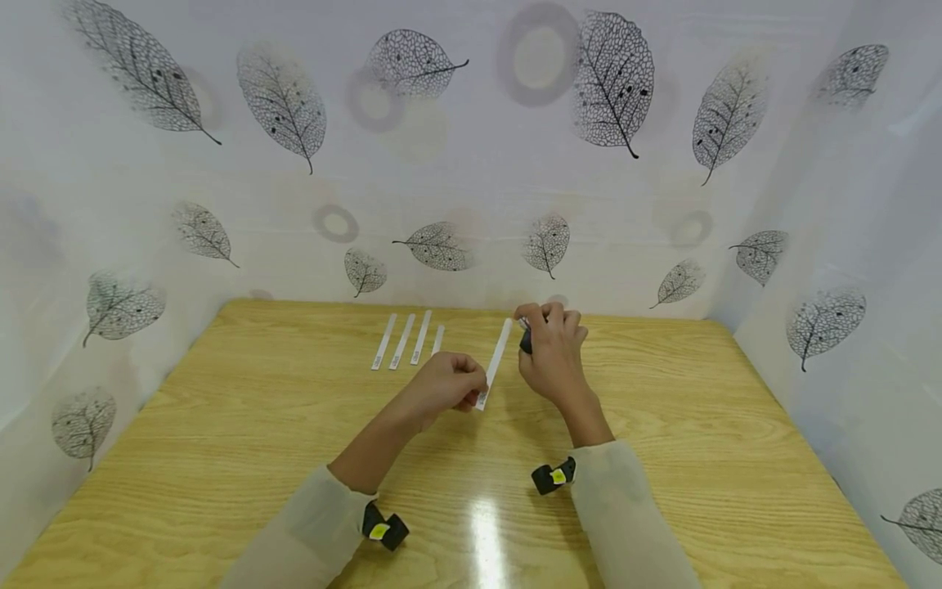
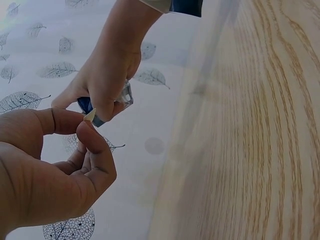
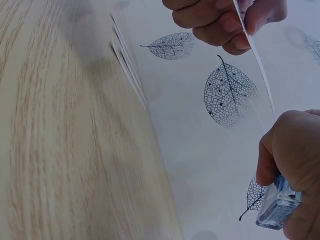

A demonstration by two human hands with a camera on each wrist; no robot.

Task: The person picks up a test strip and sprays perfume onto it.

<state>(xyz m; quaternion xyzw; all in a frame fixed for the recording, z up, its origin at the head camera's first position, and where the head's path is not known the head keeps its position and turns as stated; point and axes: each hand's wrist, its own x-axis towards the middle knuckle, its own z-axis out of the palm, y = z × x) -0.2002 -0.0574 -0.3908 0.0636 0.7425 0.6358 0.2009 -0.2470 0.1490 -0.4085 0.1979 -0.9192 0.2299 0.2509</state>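
Observation:
My left hand (image 1: 444, 383) pinches a white paper strip (image 1: 498, 353) near its lower, printed end, between thumb and finger. The strip slants up and away; in the right wrist view the paper strip (image 3: 259, 62) looks thin and slightly bowed. My right hand (image 1: 555, 353) grips a small clear glass bottle (image 3: 275, 209) with a dark part (image 1: 526, 340), close to the strip's far end. Fingers cover much of the bottle. From the left wrist, only a small pale tip of the strip (image 2: 90, 115) shows between the fingertips.
Several more white strips (image 1: 401, 343) lie side by side on the wooden table (image 1: 294, 425), left of the hands; my left hand partly hides the nearest. A pale sheet printed with leaves (image 1: 456, 164) rises behind the table and along its sides.

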